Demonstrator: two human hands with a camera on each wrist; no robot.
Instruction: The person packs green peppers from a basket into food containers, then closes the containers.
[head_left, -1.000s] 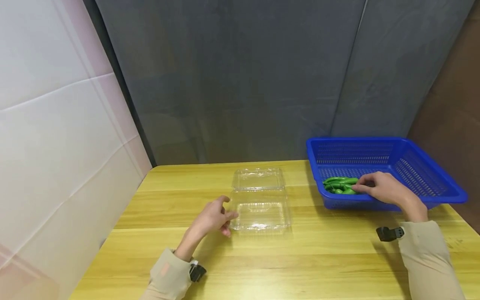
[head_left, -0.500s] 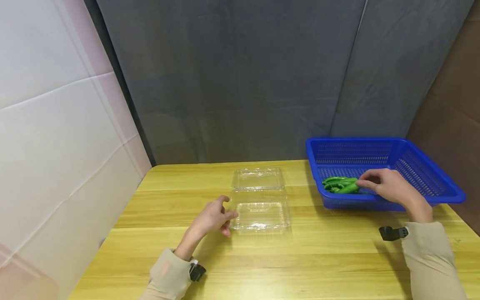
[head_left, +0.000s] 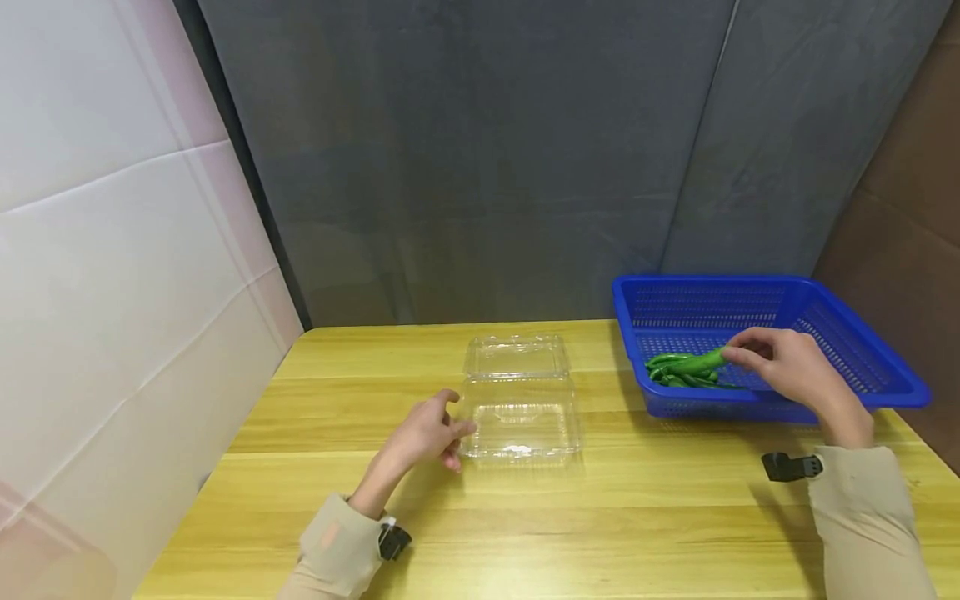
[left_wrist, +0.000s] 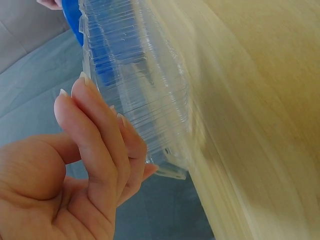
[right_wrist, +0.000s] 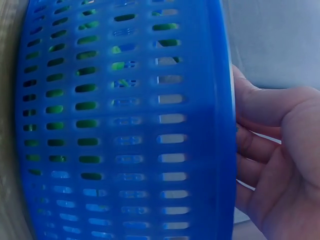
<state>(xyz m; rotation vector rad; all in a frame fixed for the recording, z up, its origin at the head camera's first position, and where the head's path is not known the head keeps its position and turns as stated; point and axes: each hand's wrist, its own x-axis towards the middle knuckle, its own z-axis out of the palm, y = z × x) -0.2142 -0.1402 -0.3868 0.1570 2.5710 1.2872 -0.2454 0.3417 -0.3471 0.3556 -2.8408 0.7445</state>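
Observation:
In the head view, my right hand (head_left: 798, 367) pinches a green chili pepper (head_left: 701, 363) by one end between thumb and fingers. The pepper slants over a small pile of green chilies (head_left: 678, 381) in the near left corner of the blue basket (head_left: 780, 408). From the right wrist, the basket wall hides the fingertips and the pepper's end. My left hand (head_left: 427, 433) is at the left side of a clear plastic clamshell box (head_left: 521, 425), lid laid back. In the left wrist view its fingers (left_wrist: 95, 125) are loosely bent at the box's rim, holding nothing I can make out.
A wooden table (head_left: 480, 533) bears the box and the basket. Behind it hangs a dark grey curtain (head_left: 450, 167). A white panel (head_left: 112, 250) borders the left side, and a brown one (head_left: 900, 208) stands at the right past the basket.
My right hand has drawn back slightly to the right and up, lifting one end of the pepper off the pile. My left hand and the box have stayed put.

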